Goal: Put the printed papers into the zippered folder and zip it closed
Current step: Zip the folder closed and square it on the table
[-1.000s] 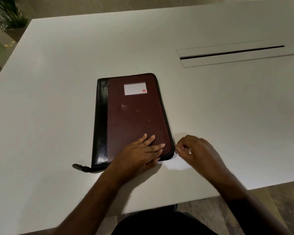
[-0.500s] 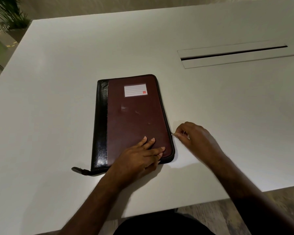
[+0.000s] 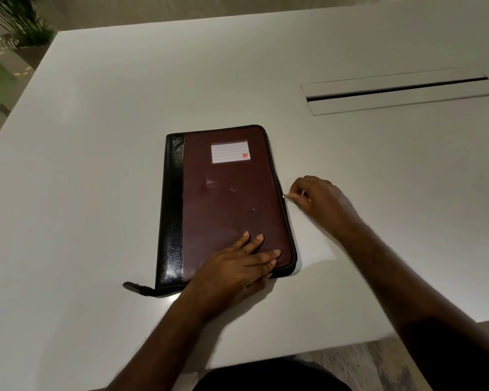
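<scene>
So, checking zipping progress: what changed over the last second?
The right hand, pinching the small metal zipper pull, slid it away from the person up the maroon-and-black leather folder's right edge. The left hand stayed flat on the cover.

Both forearms are bare, without sleeves, and dark clothing (image 3: 268,376) covers the lap.

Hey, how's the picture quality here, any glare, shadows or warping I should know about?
Head view: dim, warm light; glare streaks on the folder cover; soft shadows under the left hand and right hand; table edges bow from the wide-angle lens; focus looks sharp.
</scene>
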Demonstrator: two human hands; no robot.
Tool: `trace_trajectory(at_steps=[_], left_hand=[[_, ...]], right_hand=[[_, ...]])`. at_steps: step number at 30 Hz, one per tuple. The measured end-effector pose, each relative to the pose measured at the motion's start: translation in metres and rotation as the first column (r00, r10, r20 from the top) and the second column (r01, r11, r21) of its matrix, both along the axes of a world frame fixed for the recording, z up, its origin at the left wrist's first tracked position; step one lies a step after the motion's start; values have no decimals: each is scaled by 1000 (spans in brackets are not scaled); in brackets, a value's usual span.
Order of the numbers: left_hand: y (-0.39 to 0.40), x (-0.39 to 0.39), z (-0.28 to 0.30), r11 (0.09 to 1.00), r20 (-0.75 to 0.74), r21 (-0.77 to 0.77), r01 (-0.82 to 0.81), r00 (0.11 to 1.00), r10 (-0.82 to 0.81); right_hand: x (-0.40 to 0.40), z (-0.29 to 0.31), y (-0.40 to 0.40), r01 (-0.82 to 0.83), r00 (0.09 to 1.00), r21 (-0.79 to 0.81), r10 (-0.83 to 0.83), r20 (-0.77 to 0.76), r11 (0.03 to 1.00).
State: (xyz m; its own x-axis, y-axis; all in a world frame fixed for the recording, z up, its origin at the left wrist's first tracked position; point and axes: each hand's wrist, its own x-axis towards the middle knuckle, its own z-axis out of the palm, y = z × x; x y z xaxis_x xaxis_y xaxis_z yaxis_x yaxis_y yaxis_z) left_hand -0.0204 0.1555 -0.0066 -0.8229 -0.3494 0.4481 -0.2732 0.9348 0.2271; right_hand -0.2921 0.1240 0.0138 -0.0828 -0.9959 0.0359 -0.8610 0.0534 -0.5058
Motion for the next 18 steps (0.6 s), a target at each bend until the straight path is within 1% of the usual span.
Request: trace_trajectory(at_steps=[10, 18], left_hand=[[-1, 1, -3, 999, -26, 32, -9, 1000, 10], [-1, 1, -8, 1000, -19, 19, -10, 1000, 11]], right_hand=[[-11, -8, -53, 16, 999, -30, -18, -43, 999], [-17, -6, -95, 43, 998, -46, -46, -53, 998]])
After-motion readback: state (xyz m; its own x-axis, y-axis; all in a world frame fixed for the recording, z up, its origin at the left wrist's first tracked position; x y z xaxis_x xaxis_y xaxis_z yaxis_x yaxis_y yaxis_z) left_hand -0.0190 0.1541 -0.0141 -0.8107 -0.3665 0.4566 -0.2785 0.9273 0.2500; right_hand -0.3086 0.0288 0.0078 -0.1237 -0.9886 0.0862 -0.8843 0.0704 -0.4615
